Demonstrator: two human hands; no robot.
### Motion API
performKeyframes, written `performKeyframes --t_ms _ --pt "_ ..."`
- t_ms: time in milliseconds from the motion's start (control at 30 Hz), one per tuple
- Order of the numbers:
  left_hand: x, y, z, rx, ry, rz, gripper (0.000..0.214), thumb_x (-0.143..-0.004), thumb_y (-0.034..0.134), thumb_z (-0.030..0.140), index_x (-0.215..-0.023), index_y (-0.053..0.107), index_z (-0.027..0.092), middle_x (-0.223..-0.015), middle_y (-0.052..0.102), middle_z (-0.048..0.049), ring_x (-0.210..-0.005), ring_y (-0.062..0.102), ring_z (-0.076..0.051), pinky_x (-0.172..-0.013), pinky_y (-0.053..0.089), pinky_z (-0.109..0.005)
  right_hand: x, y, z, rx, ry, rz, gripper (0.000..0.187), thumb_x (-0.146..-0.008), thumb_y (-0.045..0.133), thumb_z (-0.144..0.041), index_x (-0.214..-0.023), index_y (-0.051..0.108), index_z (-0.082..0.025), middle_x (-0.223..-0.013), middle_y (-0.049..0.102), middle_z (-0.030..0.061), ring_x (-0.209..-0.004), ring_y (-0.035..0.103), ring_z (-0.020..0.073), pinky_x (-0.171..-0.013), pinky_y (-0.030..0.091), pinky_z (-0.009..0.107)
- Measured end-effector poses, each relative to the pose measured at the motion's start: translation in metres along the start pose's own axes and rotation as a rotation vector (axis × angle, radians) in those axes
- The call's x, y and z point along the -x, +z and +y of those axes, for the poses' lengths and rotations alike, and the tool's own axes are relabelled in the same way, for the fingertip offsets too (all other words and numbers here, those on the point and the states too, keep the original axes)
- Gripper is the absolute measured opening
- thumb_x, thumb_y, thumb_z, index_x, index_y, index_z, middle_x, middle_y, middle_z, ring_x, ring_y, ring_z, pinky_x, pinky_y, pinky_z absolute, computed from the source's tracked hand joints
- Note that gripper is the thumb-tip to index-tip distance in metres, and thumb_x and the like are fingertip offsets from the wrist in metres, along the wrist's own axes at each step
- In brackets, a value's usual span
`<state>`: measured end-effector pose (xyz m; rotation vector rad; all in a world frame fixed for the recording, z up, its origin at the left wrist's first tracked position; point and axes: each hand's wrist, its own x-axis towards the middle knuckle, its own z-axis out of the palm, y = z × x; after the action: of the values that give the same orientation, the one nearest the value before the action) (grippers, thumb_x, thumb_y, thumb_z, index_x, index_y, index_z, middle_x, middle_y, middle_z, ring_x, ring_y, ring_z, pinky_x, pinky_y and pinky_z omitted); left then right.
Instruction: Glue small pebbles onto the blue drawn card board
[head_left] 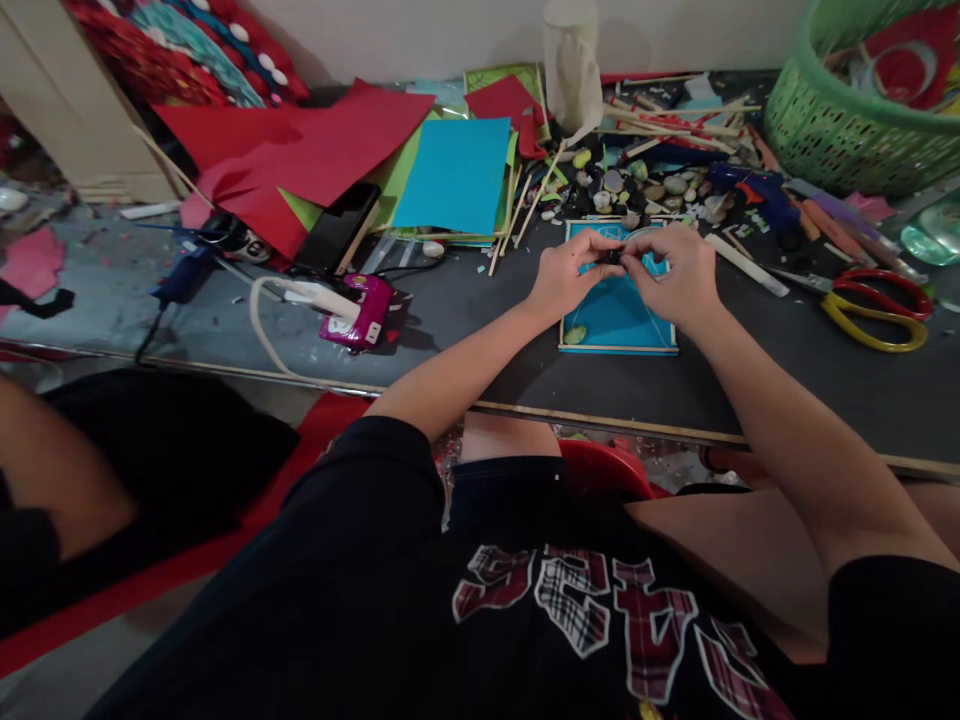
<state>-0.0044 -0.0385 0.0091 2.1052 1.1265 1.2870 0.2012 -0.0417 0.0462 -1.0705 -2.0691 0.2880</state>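
Note:
Both hands meet above a blue card edged with thin wooden sticks. My left hand pinches a small dark piece, perhaps a pebble. My right hand closes its fingertips on the same piece from the other side. Pale lines are drawn on the card, partly hidden under my hands. A greenish pebble lies in the card's lower left corner.
Scissors and a white stick lie to the right. Behind are many pebbles, a blue glue gun and a green basket. Leftward are coloured paper sheets and a purple power socket. Another person sits at left.

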Motion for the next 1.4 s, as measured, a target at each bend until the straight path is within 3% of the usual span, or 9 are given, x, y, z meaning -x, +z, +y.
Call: performKeyframes --t_ms 267,433,567,867,1033,1167,1400 --pt "0.002 0.004 -0.01 0.002 -0.008 -0.039 0.056 -0.093 0.064 0.079 -0.12 0.075 0.031 -0.104 0.087 -0.0019 -0.106 0.084 -0.024 -0.092 0.069 -0.037 -0.002 -0.002 0.005 0.025 -0.073 -0.09 0.008 -0.089 0.063 -0.033 -0.086 0.064 -0.026 -0.085 0.072 0.007 -0.084 0.068 0.0272 -0.087 0.056 0.047" --pt "0.003 0.002 -0.004 0.013 -0.041 -0.048 0.062 -0.091 0.066 0.079 -0.129 0.07 0.03 -0.102 0.087 -0.0005 -0.111 0.083 -0.022 -0.091 0.067 -0.03 -0.002 -0.001 0.004 0.029 -0.073 -0.107 0.01 -0.091 0.061 -0.034 -0.088 0.064 -0.026 -0.085 0.07 0.007 -0.088 0.067 0.0279 -0.09 0.054 0.048" --pt "0.002 -0.002 0.002 0.035 -0.07 -0.038 0.067 -0.088 0.07 0.079 -0.134 0.066 0.031 -0.102 0.088 0.0012 -0.111 0.083 -0.024 -0.093 0.067 -0.031 -0.001 0.0 0.002 0.06 -0.062 -0.122 0.014 -0.095 0.061 -0.039 -0.091 0.064 -0.026 -0.086 0.068 0.0082 -0.09 0.067 0.0296 -0.093 0.053 0.05" --pt "-0.005 0.002 -0.001 0.108 -0.059 -0.076 0.063 -0.089 0.065 0.082 -0.122 0.073 0.029 -0.105 0.087 -0.0023 -0.109 0.084 -0.026 -0.095 0.068 -0.037 0.0 0.004 0.007 0.147 -0.043 -0.055 0.023 -0.1 0.061 -0.048 -0.094 0.061 -0.026 -0.095 0.07 0.0102 -0.103 0.067 0.0339 -0.1 0.052 0.057" --pt "-0.007 0.004 -0.003 0.117 -0.054 -0.05 0.067 -0.093 0.057 0.084 -0.127 0.07 0.028 -0.114 0.086 -0.0051 -0.11 0.083 -0.026 -0.094 0.068 -0.039 0.0 -0.002 0.003 0.057 -0.042 0.051 0.025 -0.104 0.054 -0.048 -0.098 0.063 -0.026 -0.096 0.072 0.0105 -0.091 0.068 0.0275 -0.088 0.056 0.048" --pt "-0.006 0.005 -0.007 0.16 -0.027 -0.022 0.069 -0.088 0.062 0.085 -0.122 0.07 0.025 -0.118 0.085 -0.0076 -0.115 0.082 -0.028 -0.096 0.069 -0.04 0.001 -0.003 0.003 -0.014 -0.076 0.055 0.028 -0.102 0.062 -0.053 -0.097 0.071 -0.027 -0.098 0.077 0.008 -0.087 0.07 0.0264 -0.09 0.059 0.049" --pt "-0.003 0.006 -0.005 0.271 -0.004 0.027 0.071 -0.081 0.067 0.088 -0.111 0.074 0.024 -0.112 0.086 -0.0061 -0.108 0.084 -0.026 -0.095 0.069 -0.04 0.003 0.0 0.004 0.065 -0.111 0.065 0.018 -0.1 0.064 -0.04 -0.092 0.071 -0.026 -0.09 0.074 0.0082 -0.097 0.071 0.0313 -0.1 0.054 0.055"
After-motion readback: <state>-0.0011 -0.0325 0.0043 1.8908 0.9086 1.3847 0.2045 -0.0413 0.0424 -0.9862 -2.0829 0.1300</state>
